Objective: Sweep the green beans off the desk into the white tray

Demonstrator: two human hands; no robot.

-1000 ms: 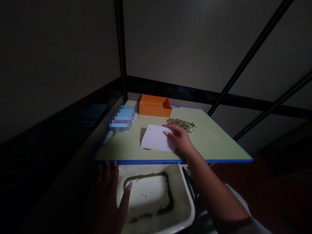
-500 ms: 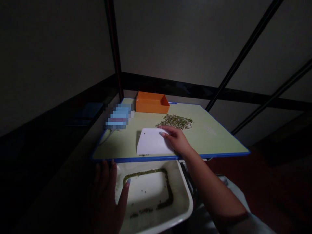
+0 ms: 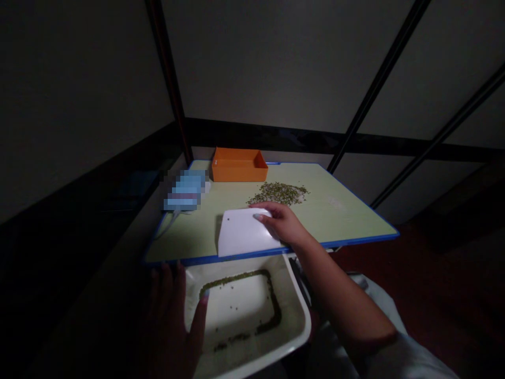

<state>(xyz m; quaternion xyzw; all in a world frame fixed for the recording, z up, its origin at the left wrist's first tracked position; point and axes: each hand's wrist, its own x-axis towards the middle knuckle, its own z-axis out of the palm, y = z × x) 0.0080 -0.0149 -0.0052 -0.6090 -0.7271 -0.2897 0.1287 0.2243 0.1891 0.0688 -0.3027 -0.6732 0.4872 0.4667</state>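
Observation:
My right hand (image 3: 282,223) grips a white plastic scraper (image 3: 240,234) by its right side; the scraper's lower edge rests at the near blue edge of the pale green board (image 3: 343,210). A pile of small green beans (image 3: 280,192) lies on the board just beyond the scraper. Below the board's edge sits a white tray (image 3: 292,310) with green beans ringing its inner floor. My left hand (image 3: 173,321) holds the tray's left rim, fingers wrapped over it.
An orange open box (image 3: 239,166) stands at the board's far edge. A blurred blue object (image 3: 184,192) with a white cord lies at the board's left. Dark frame bars cross the wall behind. The surroundings are dim.
The scraper has slid toward me across the board, from its middle to its near blue edge, pushed by my right hand. My left hand has stayed on the tray.

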